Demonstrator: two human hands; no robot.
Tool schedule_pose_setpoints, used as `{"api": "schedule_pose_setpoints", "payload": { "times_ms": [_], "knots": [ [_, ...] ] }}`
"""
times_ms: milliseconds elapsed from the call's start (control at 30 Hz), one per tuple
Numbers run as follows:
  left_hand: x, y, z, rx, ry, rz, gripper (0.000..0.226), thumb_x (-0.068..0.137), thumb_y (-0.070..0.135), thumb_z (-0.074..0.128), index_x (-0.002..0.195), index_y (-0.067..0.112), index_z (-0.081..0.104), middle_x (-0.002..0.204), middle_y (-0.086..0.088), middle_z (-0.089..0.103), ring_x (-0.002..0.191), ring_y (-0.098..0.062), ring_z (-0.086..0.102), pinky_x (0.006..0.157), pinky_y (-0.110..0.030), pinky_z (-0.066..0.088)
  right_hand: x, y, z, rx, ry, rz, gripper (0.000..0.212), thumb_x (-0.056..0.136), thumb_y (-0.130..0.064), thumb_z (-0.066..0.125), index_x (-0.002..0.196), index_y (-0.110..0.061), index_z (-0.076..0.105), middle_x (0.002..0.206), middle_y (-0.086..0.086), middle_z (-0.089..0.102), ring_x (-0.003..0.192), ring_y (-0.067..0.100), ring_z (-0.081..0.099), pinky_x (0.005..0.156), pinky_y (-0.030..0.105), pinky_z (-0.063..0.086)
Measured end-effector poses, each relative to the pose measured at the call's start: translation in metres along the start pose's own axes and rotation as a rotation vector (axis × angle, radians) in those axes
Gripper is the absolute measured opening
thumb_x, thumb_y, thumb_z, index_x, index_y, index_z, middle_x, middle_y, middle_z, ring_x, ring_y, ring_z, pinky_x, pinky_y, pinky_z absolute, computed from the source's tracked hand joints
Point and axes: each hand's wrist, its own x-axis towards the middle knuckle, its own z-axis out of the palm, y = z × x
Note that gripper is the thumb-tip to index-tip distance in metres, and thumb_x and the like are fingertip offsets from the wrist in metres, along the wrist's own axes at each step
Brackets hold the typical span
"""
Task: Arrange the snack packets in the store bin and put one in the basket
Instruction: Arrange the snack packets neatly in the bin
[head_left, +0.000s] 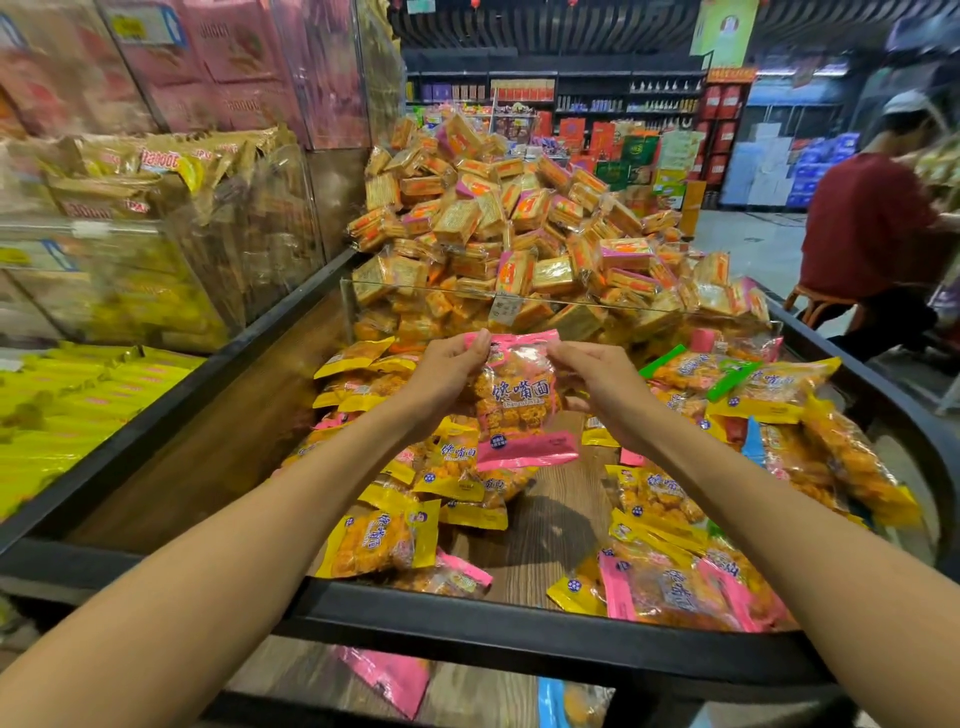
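Observation:
A pink-edged snack packet (519, 400) of orange noodle pieces hangs upright above the store bin (467, 618). My left hand (447, 369) pinches its top left corner and my right hand (597, 374) pinches its top right corner. Below it, several yellow, pink and green packets (379, 540) lie loose on the bin's wooden floor, heaped at the left and right (779, 395). No basket is in view.
A clear divider (561, 306) closes the bin's far side, with a tall heap of cracker packs (498, 223) behind it. Yellow packets (67, 395) fill the bin to the left. A person in a red shirt (872, 228) stands at the right. Pink packets (395, 675) lie below the front rim.

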Motion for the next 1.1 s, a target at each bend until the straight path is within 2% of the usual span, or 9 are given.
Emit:
{"api": "schedule_pose_setpoints", "payload": {
  "times_ms": [33,100,167,333,400,533,733,867,1100],
  "knots": [
    [0.0,0.0,-0.001,-0.017,0.029,-0.004,0.033,0.101,0.037,0.04,0.1,0.013,0.063,0.076,-0.005,0.063,0.052,-0.007,0.058,0.045,-0.022,0.048,0.0,0.0,-0.003,0.009,-0.092,0.043,0.015,0.092,-0.026,0.059,0.095,-0.013,0.067,0.077,-0.005,0.066,0.07,0.009,0.061,0.066,0.023,0.052],
    [-0.001,0.002,-0.003,-0.035,0.074,-0.006,0.03,0.1,0.036,0.041,0.092,0.017,0.063,0.066,0.0,0.057,0.04,-0.004,0.051,0.038,-0.018,0.042,0.0,0.002,-0.007,0.015,-0.191,0.118,0.041,0.083,-0.025,0.067,0.122,-0.015,0.058,0.097,0.0,0.066,0.078,0.013,0.063,0.08,0.033,0.054],
    [0.0,0.002,-0.004,-0.027,0.085,-0.004,0.033,0.1,0.038,0.041,0.093,0.014,0.062,0.063,0.002,0.059,0.039,-0.003,0.051,0.038,-0.017,0.041,0.0,0.003,-0.009,-0.017,-0.193,0.122,0.058,0.082,-0.017,0.069,0.136,-0.013,0.048,0.11,0.009,0.062,0.076,0.014,0.065,0.076,0.031,0.054],
    [0.001,0.007,-0.007,-0.055,-0.028,-0.08,0.04,0.092,0.05,0.047,0.106,0.015,0.061,0.102,-0.006,0.067,0.083,-0.018,0.067,0.059,-0.025,0.055,0.0,0.003,-0.012,0.074,-0.104,0.06,0.045,0.087,-0.012,0.064,0.13,-0.008,0.052,0.101,0.011,0.061,0.066,0.011,0.063,0.07,0.028,0.053],
    [-0.002,0.006,-0.007,-0.039,-0.116,-0.094,0.022,0.089,0.032,0.061,0.11,0.024,0.058,0.108,-0.005,0.068,0.094,-0.02,0.068,0.071,-0.031,0.058,0.0,0.002,-0.013,0.123,-0.087,0.041,0.036,0.088,-0.013,0.062,0.123,-0.01,0.054,0.097,0.009,0.061,0.061,0.007,0.061,0.072,0.03,0.052],
    [-0.001,0.001,-0.008,-0.007,-0.085,-0.086,0.051,0.081,0.005,0.07,0.128,0.013,0.05,0.109,-0.01,0.068,0.099,-0.022,0.067,0.079,-0.039,0.058,0.004,0.005,-0.012,0.086,-0.077,0.063,0.04,0.089,-0.016,0.062,0.127,-0.009,0.052,0.111,0.013,0.063,0.086,0.022,0.066,0.086,0.04,0.054],
    [0.016,-0.025,-0.039,0.154,0.078,-0.211,0.056,0.079,0.002,0.072,0.122,0.009,0.036,0.119,-0.021,0.058,0.096,-0.029,0.063,0.061,-0.035,0.053,0.002,0.011,-0.023,-0.589,-0.027,-0.146,0.033,0.095,-0.023,0.058,0.124,-0.008,0.059,0.103,0.006,0.068,0.084,0.013,0.066,0.074,0.027,0.055],
    [0.024,-0.053,-0.067,0.457,0.047,-0.341,0.057,0.082,0.005,0.072,0.126,0.008,0.036,0.124,-0.014,0.047,0.098,-0.024,0.054,0.074,-0.035,0.052,0.004,0.013,-0.034,-0.859,0.017,-0.193,0.028,0.095,-0.024,0.058,0.118,-0.01,0.064,0.108,0.004,0.068,0.09,0.011,0.059,0.077,0.025,0.046],
    [0.036,-0.096,-0.082,1.004,0.083,-0.226,0.059,0.088,0.02,0.067,0.14,0.009,0.042,0.135,-0.014,0.051,0.12,-0.03,0.051,0.094,-0.034,0.042,0.001,0.019,-0.074,-1.348,-0.172,-0.187,0.026,0.096,-0.031,0.053,0.114,-0.016,0.063,0.11,0.0,0.065,0.099,0.019,0.06,0.08,0.034,0.051]
  ]
}}
